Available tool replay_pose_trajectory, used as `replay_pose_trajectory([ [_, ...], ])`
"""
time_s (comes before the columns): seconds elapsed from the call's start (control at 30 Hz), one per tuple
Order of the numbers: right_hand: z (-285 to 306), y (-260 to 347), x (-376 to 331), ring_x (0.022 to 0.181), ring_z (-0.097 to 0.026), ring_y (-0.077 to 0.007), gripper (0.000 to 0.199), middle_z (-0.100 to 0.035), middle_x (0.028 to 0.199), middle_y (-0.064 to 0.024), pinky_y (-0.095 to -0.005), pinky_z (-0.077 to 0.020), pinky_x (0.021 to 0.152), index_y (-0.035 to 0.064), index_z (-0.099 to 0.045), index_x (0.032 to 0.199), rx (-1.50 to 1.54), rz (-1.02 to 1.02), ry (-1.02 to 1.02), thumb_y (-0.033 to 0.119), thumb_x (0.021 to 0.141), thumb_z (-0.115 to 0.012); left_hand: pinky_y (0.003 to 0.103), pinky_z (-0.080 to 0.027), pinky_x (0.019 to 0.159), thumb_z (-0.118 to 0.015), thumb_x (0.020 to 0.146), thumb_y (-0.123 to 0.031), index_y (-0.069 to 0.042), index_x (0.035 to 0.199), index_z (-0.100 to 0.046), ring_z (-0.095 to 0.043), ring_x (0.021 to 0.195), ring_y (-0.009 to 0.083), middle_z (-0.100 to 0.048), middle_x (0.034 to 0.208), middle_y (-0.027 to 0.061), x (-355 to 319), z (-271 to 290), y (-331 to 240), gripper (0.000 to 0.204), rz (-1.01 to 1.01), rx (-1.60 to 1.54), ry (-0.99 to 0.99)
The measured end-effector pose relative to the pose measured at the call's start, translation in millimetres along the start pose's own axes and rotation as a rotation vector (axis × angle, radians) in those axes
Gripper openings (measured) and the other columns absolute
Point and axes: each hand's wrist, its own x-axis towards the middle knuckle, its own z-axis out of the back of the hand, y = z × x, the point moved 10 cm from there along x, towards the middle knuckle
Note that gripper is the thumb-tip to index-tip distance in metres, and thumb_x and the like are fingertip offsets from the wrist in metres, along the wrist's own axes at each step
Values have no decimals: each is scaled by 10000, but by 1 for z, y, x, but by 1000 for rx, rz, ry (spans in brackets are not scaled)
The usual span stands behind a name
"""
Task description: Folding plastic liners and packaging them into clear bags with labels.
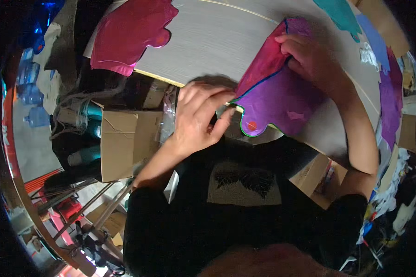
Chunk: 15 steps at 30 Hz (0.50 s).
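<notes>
A purple and pink piece (pixel 275 104), thin and cloth-like, hangs over the near edge of the light grey table (pixel 208 41). Its pink layer is folded back along a dark blue edge, and a rounded purple tab with a red dot sticks out at the near side. My left hand (pixel 196 113) is closed at the piece's left corner, fingertips and thumb pinching there. Farther right, my right hand (pixel 305 55) grips the upper folded edge between thumb and fingers. What lies under its palm is hidden.
A dark pink piece (pixel 129 34) of similar scalloped outline lies at the table's far left. Teal (pixel 339 16) and more purple pieces (pixel 390 101) lie at the right. An open cardboard box (pixel 118 145) with teal cones stands below left; another box (pixel 316 177) is below right.
</notes>
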Motion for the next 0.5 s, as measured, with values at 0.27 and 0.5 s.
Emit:
replay_pose_trajectory([
  [0.27,17,10,1,1213,-525,-360,291,-555,1317,-152,-414,-445,1005,6,-532,1020,-39,62,-129,-49,742,-597,433,-432,975,-736,714,-100,-90,965,-719,-607,938,205,-674,1028,15,6,-6,-15,252,-289,67,38],
  [0.5,17,11,2,1228,-525,-344,270,-562,1321,-155,-427,-439,1020,6,-540,988,-170,119,-202,-35,728,-600,427,-439,1006,-744,725,-132,-114,910,-735,-619,903,182,-663,963,8,24,-6,-25,186,-432,73,156],
])
